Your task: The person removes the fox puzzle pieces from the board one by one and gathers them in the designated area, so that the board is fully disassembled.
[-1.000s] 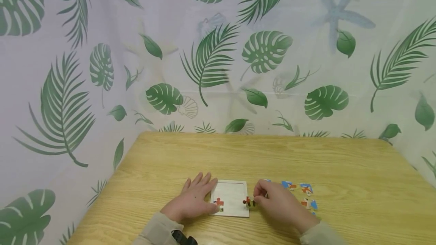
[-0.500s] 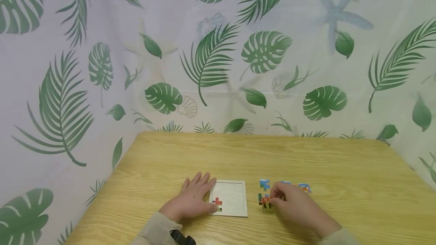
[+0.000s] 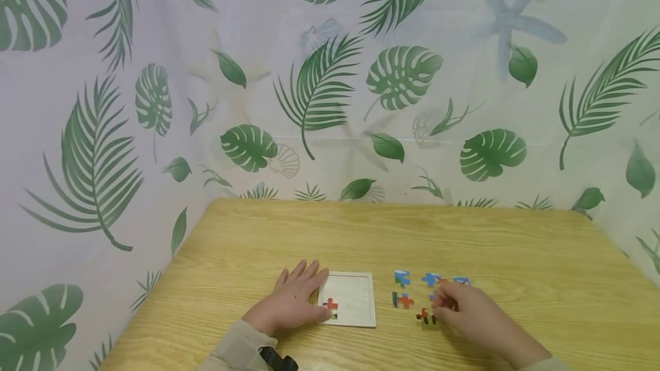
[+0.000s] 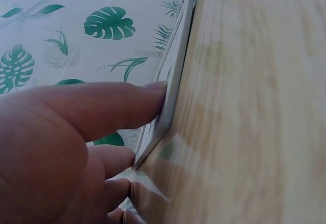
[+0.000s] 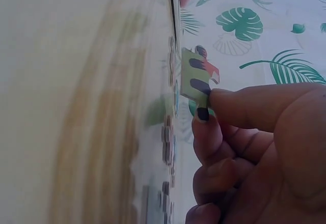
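Note:
A white square puzzle tray (image 3: 356,322) lies on the table in the head view, with one red-and-green puzzle piece (image 3: 331,304) in its lower left corner. My left hand (image 3: 291,305) lies at the tray's left side, fingers spread and thumb on its near left corner. In the left wrist view the thumb (image 4: 127,107) presses on the tray's edge. Between thumb and index finger my right hand (image 3: 466,314) pinches a puzzle piece (image 5: 196,76) with dark ovals and a red patch, held just above the table to the right of the tray.
Loose puzzle pieces lie right of the tray: a blue-and-green one (image 3: 401,278), a red one with a green edge (image 3: 405,300), and several others partly behind my right hand. The wooden table (image 3: 289,233) ends at a leaf-patterned curtain (image 3: 319,176).
My right hand has moved right, away from the tray's right edge, carrying the pinched puzzle piece. Loose pieces it had covered now show. The left hand has stayed in place.

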Tool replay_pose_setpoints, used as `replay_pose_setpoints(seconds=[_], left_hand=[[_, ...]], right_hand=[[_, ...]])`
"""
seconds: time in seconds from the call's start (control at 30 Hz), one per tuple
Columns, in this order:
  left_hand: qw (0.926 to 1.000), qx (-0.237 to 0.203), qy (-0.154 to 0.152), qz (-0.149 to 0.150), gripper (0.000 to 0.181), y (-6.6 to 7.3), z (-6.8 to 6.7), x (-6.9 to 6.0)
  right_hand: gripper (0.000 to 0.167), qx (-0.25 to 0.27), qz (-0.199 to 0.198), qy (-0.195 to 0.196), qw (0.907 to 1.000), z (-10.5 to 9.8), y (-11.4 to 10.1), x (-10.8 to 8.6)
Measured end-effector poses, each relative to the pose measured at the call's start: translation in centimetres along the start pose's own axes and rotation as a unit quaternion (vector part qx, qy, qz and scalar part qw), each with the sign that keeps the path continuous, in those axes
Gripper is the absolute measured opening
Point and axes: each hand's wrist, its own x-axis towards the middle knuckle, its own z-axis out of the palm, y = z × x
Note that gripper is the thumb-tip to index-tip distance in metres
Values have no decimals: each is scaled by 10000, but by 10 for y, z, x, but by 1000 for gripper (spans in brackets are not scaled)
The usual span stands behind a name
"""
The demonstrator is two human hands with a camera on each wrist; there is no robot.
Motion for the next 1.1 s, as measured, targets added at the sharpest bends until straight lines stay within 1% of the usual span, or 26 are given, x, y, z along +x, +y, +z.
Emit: replay_pose_setpoints(seconds=[0.2,0.43,0.63,0.9,1.1], left_hand=[[10000,34,22,17,87,-1,0,1],[10000,4,-37,-4,88,-1,0,1],[10000,13,-95,-13,88,-1,0,1],[9999,2,-118,1,87,0,-1,0],[9999,10,-99,-23,87,1,-2,0]], right_hand=[[14,45,114,-201,9997,-3,8,-4],[17,-303,284,-210,9989,-5,15,-7],[13,-451,243,-218,9984,-4,23,-7],[10,-460,484,-349,9972,-4,22,-6],[10,-543,402,-389,9970,-4,21,-5]])
